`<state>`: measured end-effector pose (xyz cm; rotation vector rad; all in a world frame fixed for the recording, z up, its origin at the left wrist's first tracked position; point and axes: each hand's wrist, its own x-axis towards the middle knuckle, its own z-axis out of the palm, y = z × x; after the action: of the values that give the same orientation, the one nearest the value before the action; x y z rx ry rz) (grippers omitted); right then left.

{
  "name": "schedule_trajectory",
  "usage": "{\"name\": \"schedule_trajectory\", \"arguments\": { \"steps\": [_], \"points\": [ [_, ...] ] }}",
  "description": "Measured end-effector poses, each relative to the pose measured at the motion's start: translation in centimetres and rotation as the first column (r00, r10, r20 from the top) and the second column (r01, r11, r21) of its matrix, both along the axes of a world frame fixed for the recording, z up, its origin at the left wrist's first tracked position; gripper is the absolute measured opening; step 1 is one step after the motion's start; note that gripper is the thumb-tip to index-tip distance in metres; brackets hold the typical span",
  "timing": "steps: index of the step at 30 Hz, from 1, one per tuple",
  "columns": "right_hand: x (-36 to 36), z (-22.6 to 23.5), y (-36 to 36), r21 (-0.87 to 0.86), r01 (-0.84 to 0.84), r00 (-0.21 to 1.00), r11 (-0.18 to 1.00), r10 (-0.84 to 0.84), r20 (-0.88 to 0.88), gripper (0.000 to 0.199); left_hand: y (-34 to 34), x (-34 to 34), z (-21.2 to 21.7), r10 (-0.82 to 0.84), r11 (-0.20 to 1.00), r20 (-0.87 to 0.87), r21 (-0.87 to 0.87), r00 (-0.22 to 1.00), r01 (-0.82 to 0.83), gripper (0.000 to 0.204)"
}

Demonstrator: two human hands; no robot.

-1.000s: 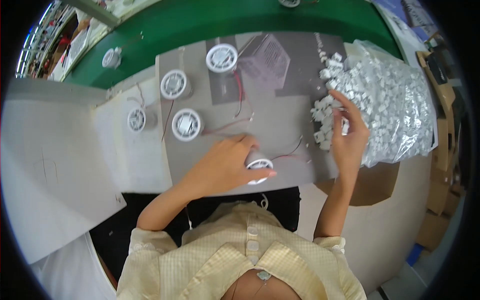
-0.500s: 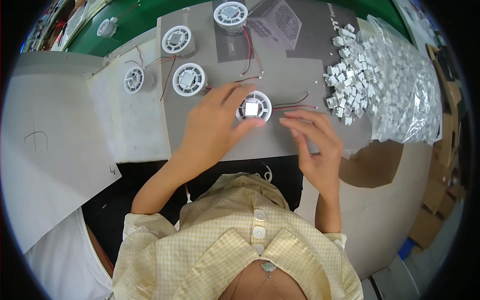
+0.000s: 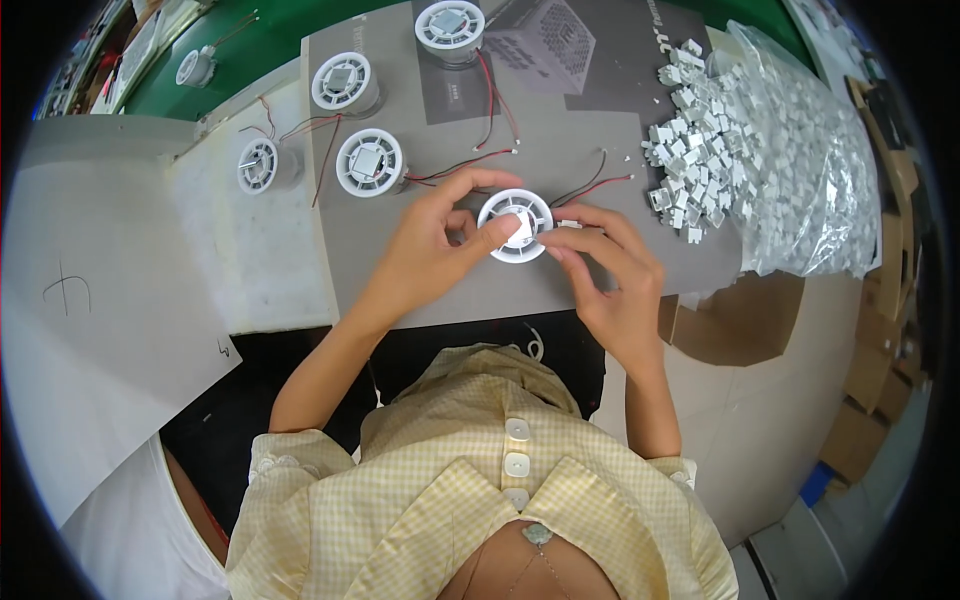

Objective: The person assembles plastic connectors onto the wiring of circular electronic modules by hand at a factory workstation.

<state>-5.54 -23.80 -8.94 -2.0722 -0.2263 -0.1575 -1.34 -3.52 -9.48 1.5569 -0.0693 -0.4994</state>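
My left hand [image 3: 435, 235] grips a round white lamp housing [image 3: 501, 254] with spokes, its thumb lying over the centre. At the housing's right rim, the bent fingers of my right hand [image 3: 610, 265] come together; thumb and fingertips touch or nearly touch the rim. A small white piece [image 3: 568, 224] shows between those fingers, too small to name surely. A red and a black wire [image 3: 600, 183] run out behind the housing toward the right. Just beyond my left hand stands a similar lamp housing [image 3: 371, 163] with a square silvery plate in its middle.
More such housings stand at the back [image 3: 450, 25], back left [image 3: 340, 84], left on a white surface [image 3: 258, 166] and on the green top [image 3: 196, 68]. Right of my hands lies a heap of small white connectors [image 3: 695, 140], spilling from a clear plastic bag [image 3: 805, 160]. Cardboard boxes [image 3: 870, 400] line the right.
My right hand has moved left onto the housing's rim. My left thumb has slid over its centre, where the silvery plate was showing. The housing has shifted slightly and its wires have swung upward.
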Motion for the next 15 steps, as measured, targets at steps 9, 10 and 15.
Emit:
{"name": "schedule_trajectory", "arguments": {
  "steps": [9,10,15],
  "points": [
    [-0.4,-0.7,-2.9,0.108,0.169,0.981,0.98,-0.156,-0.119,0.03,-1.2,-0.6,3.2,-0.193,0.818,0.451,0.564,0.871,-0.111,0.046],
    [-0.4,-0.6,-3.5,0.1,0.187,0.977,0.977,-0.175,-0.121,0.03,-1.6,-0.9,3.9,-0.299,0.722,0.694,0.613,0.655,-0.32,0.049],
    [0.2,-0.1,-5.6,0.68,0.304,0.948,0.667,-0.139,-0.288,0.036,-6.7,-0.4,2.1,-0.559,0.544,0.619,0.776,0.552,-0.319,0.052]
  ]
}}
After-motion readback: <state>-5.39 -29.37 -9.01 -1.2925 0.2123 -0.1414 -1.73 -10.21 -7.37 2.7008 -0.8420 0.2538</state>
